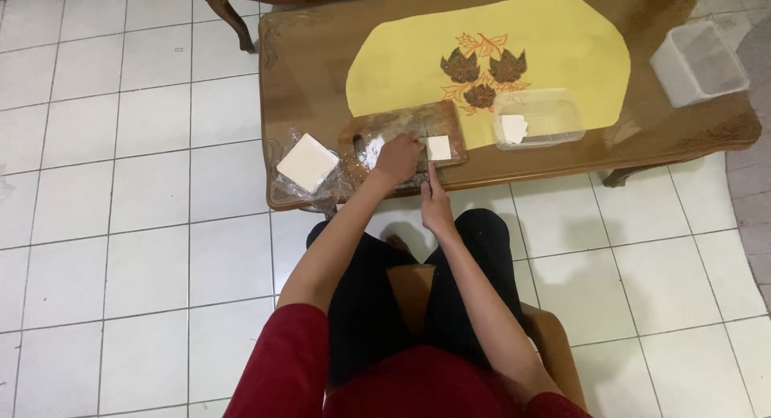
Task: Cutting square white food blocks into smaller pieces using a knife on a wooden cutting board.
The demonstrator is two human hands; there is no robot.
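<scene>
Red sleeves and black-clad knees fill the lower centre of the frame; a seated person is seen from above, both arms reaching up-frame to the near edge of a brown wooden tabletop (321, 89).

Left hand (397, 158): laid knuckles-up on a wooden cutting board (385, 127) at frame centre, fingers curled over a floury patch. Whether anything is held under that grip cannot be told.

Right hand (436, 205): just below the board's near edge, index finger extended up-frame, tip touching or nearly touching a small pale square wrapper (438, 147) lying flat on the right part of the board. Remaining fingers are folded; nothing is seen clasped.

Key relation: the square wrapper lies directly up-frame of the right fingertip and just right of the left hand, between the two. The right hand is nearer by the fingertip; the left hand sits beside it, apart by a narrow gap. The wrapper is roughly square, so no long axis is noted; its edges run about parallel to the board's edges.

Around: a stack of pale wrappers (307, 162) on clear plastic, left of the board; a clear tub (540, 117) with more squares, right of it; a yellow mat (562, 48) with leaf embroidery behind; a second empty-looking container (700, 62) at upper right.
</scene>
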